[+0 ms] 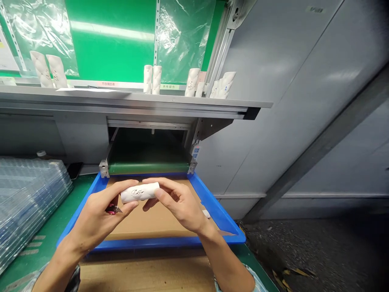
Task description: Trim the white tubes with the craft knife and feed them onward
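Observation:
A white cylinder [139,192] with dark script lettering lies level between both hands, above a cardboard-lined blue tray. My left hand [101,207] grips its left end between thumb and fingers. Tucked in that same palm is a small red-handled tool [112,209] with a pointed metal tip; its exact kind is mostly hidden. The thumb and fingers of my right hand [179,202] close on the cylinder's right end. A small white piece [206,213] lies in the tray near its right wall.
The blue tray [146,243] sits at the end of a green conveyor belt [148,167]. Stacked clear plastic trays [30,202] stand at left beside a dark phone [75,170]. Several white cylinders [193,82] stand on the metal shelf [133,99] above. A grey wall [243,162] borders the right.

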`<state>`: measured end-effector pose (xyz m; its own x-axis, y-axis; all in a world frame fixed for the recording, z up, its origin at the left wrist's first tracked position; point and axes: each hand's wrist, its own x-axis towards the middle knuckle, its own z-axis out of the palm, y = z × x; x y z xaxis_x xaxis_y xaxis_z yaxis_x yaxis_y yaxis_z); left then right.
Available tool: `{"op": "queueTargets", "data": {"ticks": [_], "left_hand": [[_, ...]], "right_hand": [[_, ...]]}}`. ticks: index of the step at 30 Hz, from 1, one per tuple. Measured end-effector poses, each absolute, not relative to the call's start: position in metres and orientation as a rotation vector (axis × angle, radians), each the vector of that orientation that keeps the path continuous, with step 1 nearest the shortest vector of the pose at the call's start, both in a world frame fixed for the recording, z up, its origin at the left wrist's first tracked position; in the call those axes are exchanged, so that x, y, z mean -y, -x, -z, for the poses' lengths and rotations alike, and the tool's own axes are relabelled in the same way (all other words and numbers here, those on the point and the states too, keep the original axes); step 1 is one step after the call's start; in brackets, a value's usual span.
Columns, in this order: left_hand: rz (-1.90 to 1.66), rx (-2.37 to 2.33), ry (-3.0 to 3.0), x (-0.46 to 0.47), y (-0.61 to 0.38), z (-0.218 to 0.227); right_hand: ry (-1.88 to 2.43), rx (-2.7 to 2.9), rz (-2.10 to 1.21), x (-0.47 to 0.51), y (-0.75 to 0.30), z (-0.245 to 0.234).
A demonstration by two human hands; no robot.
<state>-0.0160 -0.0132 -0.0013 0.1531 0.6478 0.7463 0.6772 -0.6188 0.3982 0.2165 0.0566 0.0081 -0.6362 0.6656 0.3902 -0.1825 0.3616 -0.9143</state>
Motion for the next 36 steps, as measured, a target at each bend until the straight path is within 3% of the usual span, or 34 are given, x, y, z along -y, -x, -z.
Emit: {"op": "queueTargets", "data": {"ticks": [26,36], "left_hand": [[1.539,1.415,2.388,0.015,0.017,0.002],[1.564,1.765,2.446,0.015,0.014,-0.015]], "right_hand": [[0.393,1.902,-1.227,-0.058,-0.218,-0.006],[0.313,2.069,-0.839,-0.055,-0.216,-0.005]]}}
